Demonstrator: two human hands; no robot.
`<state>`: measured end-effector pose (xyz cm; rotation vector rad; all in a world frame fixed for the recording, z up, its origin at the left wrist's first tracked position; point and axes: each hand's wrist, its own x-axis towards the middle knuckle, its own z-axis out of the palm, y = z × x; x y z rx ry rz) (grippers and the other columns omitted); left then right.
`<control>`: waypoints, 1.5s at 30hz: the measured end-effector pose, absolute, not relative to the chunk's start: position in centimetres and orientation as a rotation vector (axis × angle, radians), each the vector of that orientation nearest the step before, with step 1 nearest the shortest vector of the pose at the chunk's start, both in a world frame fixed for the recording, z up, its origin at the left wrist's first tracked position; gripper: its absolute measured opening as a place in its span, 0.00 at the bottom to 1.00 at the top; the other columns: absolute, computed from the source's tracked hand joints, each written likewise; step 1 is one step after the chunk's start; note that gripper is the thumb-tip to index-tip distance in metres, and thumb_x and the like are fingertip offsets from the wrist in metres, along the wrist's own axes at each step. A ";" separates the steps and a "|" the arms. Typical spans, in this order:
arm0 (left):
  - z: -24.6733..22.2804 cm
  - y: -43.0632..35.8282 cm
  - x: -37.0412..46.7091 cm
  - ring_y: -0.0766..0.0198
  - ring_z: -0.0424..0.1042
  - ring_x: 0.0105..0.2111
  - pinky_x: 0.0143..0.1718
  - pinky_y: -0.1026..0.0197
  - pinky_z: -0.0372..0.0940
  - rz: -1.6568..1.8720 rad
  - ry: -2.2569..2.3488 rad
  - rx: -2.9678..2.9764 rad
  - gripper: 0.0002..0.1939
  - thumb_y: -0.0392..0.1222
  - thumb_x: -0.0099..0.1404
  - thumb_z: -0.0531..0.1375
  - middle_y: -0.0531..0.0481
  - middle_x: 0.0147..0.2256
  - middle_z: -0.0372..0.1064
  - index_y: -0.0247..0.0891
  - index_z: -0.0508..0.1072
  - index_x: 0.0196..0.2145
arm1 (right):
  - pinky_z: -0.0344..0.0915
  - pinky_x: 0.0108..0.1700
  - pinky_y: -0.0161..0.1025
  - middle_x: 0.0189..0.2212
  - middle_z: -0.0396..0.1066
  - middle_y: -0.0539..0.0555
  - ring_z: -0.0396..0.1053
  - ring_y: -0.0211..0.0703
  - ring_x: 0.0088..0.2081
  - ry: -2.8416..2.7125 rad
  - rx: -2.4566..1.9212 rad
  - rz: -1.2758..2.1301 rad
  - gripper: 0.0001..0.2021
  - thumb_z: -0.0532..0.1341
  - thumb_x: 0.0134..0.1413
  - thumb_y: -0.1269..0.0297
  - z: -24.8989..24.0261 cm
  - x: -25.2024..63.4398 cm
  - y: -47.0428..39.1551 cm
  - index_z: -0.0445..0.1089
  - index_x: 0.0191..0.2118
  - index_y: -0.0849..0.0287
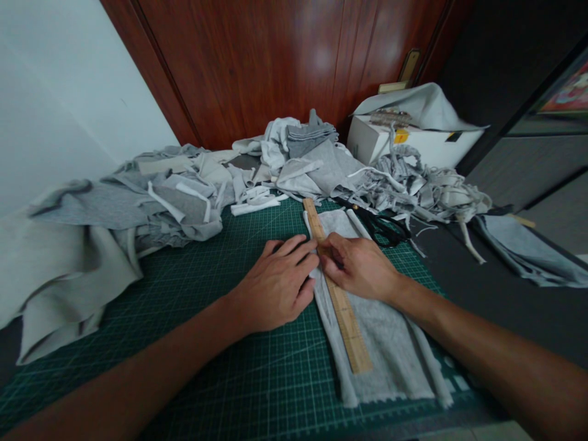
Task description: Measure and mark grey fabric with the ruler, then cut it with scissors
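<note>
1. Head view: flat, straight ruler of pale yellow wood [348, 321] lies lengthwise on a long piece of light grey cloth [390, 349], nearer the cloth's left edge than its right. That left edge looks rolled or folded alongside the ruler, and the cloth reaches past the ruler's near end.
2. Under the ruler and cloth spreads a dark green cutting mat with a pale grid [239, 380], bare over a wide area left of the ruler.
3. Left of the ruler's middle, the left hand [280, 288] lies palm down, fingers stretched and slightly parted, not closed around anything; its fingertips reach the cloth's edge just beside the ruler.
4. On the ruler's upper half, the right hand [361, 266] rests with curled fingers touching the wood. Whether it pinches the ruler or only presses it down, I cannot tell.
5. Right of the ruler's far end, near the right hand, lie scissors with black looped handles [367, 219].
6. Well left of the ruler sprawls a heap of crumpled grey and off-white fabric [110, 202]. Beyond its far end are more grey scraps, among them a folded darker grey stack [312, 138].
7. Farther right of the ruler sit a tangle of pale fabric strips [413, 184] and, behind that, a white box [422, 147].
</note>
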<state>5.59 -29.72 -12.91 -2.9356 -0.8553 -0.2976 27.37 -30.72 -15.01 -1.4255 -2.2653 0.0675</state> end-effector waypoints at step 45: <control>-13.7 -28.2 7.7 0.42 0.43 0.75 0.72 0.39 0.47 -0.326 -1.143 -3.047 0.41 0.64 0.65 0.64 0.26 0.74 0.44 0.31 0.63 0.64 | 0.49 0.26 0.41 0.29 0.80 0.57 0.71 0.45 0.25 -2.166 -1.752 -0.184 0.15 0.55 0.63 0.63 -14.7 27.3 -30.8 0.74 0.50 0.59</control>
